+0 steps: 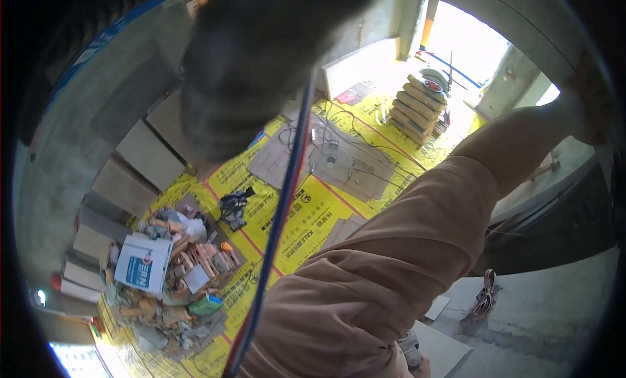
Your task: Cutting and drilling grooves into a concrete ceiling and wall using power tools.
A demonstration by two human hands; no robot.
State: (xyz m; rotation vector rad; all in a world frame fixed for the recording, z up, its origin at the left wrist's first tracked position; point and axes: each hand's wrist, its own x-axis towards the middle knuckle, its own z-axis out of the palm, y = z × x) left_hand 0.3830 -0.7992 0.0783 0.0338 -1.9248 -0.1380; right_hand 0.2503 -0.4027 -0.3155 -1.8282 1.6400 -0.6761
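Observation:
A bare forearm in a rolled brownish-pink sleeve stretches from the lower middle to the right. It seems to be my left arm. My left hand (587, 107) is in dark shadow against the wall at the right rim, its fingers unclear. At the bottom edge, partly behind the sleeve, shows a bit of what seems to be my right hand (423, 367), closed on a grey rounded object (410, 349) whose kind I cannot make out. A large dark blurred shape (254, 72) close to the camera hides the upper middle. A blue and red cable (285, 202) hangs before the view.
Yellow printed sheeting (306, 225) covers the floor. A rubble heap (156, 313) with a white and blue box (143, 264) lies left, beside leaning panels (147, 153). Stacked bags (417, 107) stand near the bright opening. Cardboard (355, 173), cords and a black tool (235, 207) lie between.

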